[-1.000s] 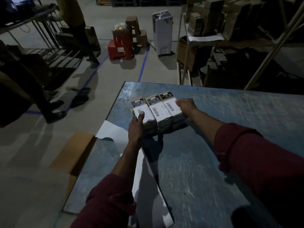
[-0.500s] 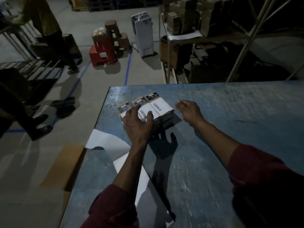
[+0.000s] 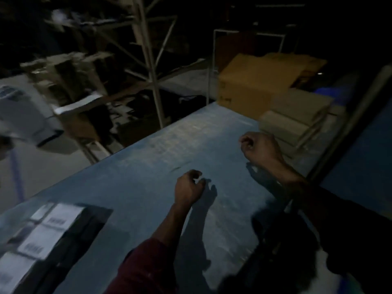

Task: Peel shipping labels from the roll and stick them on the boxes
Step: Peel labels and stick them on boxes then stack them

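Both hands empty, fingers loosely curled: left hand, right hand. Plain cartons at table's far-right edge look light, stiff; take by sides.

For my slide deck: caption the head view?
Both hands, left and right, empty above blue table; labelled boxes lower left.

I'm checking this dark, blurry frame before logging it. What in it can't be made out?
- Print on the labelled boxes, head view: smeared by motion blur; lowest box cut by the left edge.
- Label roll: not seen anywhere.
- Stacked plain boxes: any labels lost in darkness.
- Right hand: fingers curled; whether it holds anything is unclear.
- Left hand: fingertips blurred.
- Bottom right of the table: hidden in shadow.
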The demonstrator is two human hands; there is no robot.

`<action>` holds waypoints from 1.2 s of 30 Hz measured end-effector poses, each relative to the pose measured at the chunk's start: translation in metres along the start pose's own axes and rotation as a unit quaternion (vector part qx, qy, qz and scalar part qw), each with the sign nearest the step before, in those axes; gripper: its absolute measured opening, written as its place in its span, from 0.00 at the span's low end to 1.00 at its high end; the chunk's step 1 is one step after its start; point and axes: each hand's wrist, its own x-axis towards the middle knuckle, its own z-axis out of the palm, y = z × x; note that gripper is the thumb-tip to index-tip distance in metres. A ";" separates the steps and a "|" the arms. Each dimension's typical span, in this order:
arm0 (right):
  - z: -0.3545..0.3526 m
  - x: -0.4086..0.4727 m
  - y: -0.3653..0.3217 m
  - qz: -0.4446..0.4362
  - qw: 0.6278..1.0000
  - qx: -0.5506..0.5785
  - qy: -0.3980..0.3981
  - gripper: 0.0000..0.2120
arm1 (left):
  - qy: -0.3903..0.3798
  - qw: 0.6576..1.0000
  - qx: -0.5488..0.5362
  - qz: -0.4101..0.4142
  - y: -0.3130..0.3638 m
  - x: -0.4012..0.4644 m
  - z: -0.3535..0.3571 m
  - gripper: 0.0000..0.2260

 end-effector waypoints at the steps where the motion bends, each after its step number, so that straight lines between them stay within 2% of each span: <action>1: -0.017 0.004 0.014 0.004 1.000 -0.021 0.022 0.13 | -0.028 0.999 0.023 0.011 0.010 0.007 0.018 0.16; 3: -0.047 0.013 0.034 0.017 0.993 -0.095 0.061 0.14 | -0.081 0.995 0.064 0.018 0.022 0.018 0.052 0.24; 5: -0.066 0.024 0.057 0.027 0.980 -0.187 0.061 0.18 | -0.128 0.986 0.107 0.010 0.025 0.025 0.082 0.31; 6: -0.072 0.029 0.069 0.035 0.971 -0.233 0.043 0.21 | -0.142 0.980 0.140 0.005 0.022 0.027 0.095 0.31; 8: -0.076 0.034 0.090 0.049 0.951 -0.307 -0.002 0.29 | -0.156 0.962 0.223 0.010 0.013 0.022 0.117 0.25; 11: -0.076 0.035 0.111 0.051 0.930 -0.362 -0.036 0.35 | -0.129 0.951 0.280 0.027 0.003 0.010 0.130 0.25; 13: -0.076 0.036 0.120 0.053 0.927 -0.370 -0.039 0.31 | -0.122 0.953 0.276 0.040 -0.003 0.010 0.130 0.25; 16: -0.073 0.035 0.134 0.030 0.926 -0.377 -0.019 0.15 | -0.141 0.955 0.258 0.047 -0.010 0.016 0.128 0.25; 19: -0.074 0.033 0.142 0.006 0.938 -0.347 -0.022 0.11 | -0.148 0.954 0.257 0.044 -0.012 0.017 0.126 0.27; 23: -0.081 0.041 0.145 0.025 0.945 -0.322 -0.050 0.20 | -0.143 0.954 0.259 0.043 -0.012 0.012 0.123 0.35; 27: -0.079 0.038 0.142 0.029 0.920 -0.384 -0.070 0.36 | -0.144 0.955 0.254 0.052 -0.011 0.010 0.122 0.29; 28: -0.079 0.037 0.143 0.022 0.923 -0.378 -0.069 0.37 | -0.149 0.954 0.254 0.053 -0.011 0.011 0.123 0.28; 32: -0.081 0.037 0.148 0.001 0.938 -0.342 -0.048 0.26 | -0.153 0.954 0.253 0.052 -0.012 0.011 0.123 0.28; 36: -0.084 0.035 0.145 -0.013 0.950 -0.311 -0.042 0.31 | -0.151 0.957 0.240 0.055 -0.008 0.009 0.121 0.27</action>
